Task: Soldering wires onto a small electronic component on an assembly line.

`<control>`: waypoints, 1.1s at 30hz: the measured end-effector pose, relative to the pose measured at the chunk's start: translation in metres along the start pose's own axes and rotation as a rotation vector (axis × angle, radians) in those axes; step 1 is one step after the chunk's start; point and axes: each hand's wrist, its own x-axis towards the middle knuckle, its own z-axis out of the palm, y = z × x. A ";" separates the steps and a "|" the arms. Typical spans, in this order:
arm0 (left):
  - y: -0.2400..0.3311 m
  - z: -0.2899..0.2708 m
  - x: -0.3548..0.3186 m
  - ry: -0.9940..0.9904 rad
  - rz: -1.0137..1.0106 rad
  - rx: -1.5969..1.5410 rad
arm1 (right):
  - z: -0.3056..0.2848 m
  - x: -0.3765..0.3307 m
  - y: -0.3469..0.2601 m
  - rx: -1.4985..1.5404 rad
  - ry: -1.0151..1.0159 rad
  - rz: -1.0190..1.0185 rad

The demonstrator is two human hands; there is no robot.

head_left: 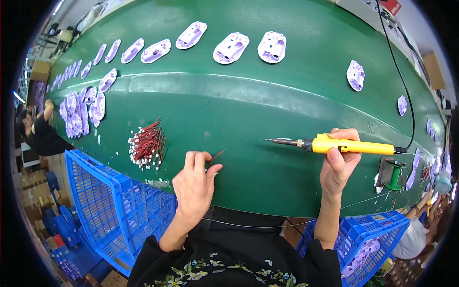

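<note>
Blue crate (377,234) holds lilac shells (359,256), near hands (338,162)

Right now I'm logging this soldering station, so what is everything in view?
conveyor belt: one, green, across the middle
plastic shells: many, pale lilac, in a row along the far side, more heaped at left
wire pieces: one bundle, red with white ends, near edge, left of the hands
soldering iron: one, yellow handle, black cord
crates: two, blue, below the belt at left and right
spool: one, green, right of the iron
left hand: pinching a single red wire
right hand: gripping the iron
</note>
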 end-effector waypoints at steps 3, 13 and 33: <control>-0.001 0.008 -0.012 0.011 0.012 -0.014 | -0.002 0.003 -0.003 0.015 0.007 -0.031; 0.000 -0.004 0.006 0.068 0.104 -0.274 | -0.007 0.000 -0.008 0.036 0.032 -0.042; 0.099 0.073 0.221 0.313 0.739 0.047 | -0.046 0.034 -0.007 -0.073 0.404 -0.319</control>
